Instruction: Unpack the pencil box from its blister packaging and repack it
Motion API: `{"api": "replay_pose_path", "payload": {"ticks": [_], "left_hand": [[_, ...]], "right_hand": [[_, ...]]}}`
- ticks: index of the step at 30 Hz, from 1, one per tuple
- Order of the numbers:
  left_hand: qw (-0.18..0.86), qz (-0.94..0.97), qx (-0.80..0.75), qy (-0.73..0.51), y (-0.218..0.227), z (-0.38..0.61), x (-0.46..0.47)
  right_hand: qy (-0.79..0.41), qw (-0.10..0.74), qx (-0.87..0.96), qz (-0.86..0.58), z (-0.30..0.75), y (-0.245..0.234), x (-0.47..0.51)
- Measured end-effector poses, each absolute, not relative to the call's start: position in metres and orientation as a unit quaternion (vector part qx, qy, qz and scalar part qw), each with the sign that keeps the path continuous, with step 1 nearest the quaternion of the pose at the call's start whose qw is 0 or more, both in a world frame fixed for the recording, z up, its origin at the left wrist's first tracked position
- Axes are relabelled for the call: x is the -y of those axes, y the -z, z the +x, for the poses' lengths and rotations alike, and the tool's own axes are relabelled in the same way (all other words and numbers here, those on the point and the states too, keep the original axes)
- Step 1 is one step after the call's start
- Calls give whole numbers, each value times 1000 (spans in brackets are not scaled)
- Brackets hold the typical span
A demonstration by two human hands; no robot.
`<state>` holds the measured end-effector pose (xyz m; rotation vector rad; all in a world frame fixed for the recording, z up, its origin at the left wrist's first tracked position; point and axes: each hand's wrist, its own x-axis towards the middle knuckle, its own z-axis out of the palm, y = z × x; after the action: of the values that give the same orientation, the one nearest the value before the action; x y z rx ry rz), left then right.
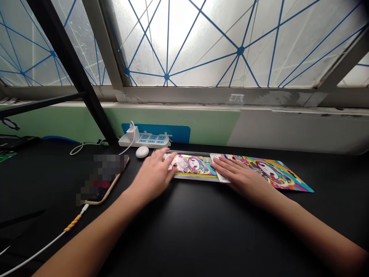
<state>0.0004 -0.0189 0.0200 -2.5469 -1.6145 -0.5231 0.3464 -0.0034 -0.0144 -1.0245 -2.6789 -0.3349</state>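
My left hand [152,176] lies flat with its fingertips on the near left end of a transparent packet [192,165], which holds a colourful cartoon print with a yellow border. My right hand [242,176] rests palm down, its fingers on a white strip or card [219,167] at the packet's right end. That strip overlaps a glossy rainbow-coloured cartoon sheet [276,173], which extends to the right of my right hand. Neither hand is gripping anything. My hands hide parts of the packet and the sheet.
A gold-edged smartphone [103,181] with a blurred screen lies left of my left hand on the black desk [184,227], its white cable trailing forward. Behind stand a white mouse [142,152] and a power strip [144,141] with a plugged-in charger.
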Motion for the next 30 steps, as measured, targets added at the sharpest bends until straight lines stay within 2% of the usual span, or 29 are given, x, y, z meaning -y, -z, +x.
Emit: {"api": "replay_pose_path", "payload": {"ticks": [4, 21, 30], "left_hand": [[42, -890, 439, 116, -6, 30, 25], [-33, -873, 477, 99, -14, 17, 9], [-48, -863, 491, 112, -16, 6, 6]], "right_hand": [[109, 132, 918, -356, 343, 15, 3], [82, 131, 917, -368, 350, 7, 10], [183, 165, 877, -413, 385, -11, 9]]}}
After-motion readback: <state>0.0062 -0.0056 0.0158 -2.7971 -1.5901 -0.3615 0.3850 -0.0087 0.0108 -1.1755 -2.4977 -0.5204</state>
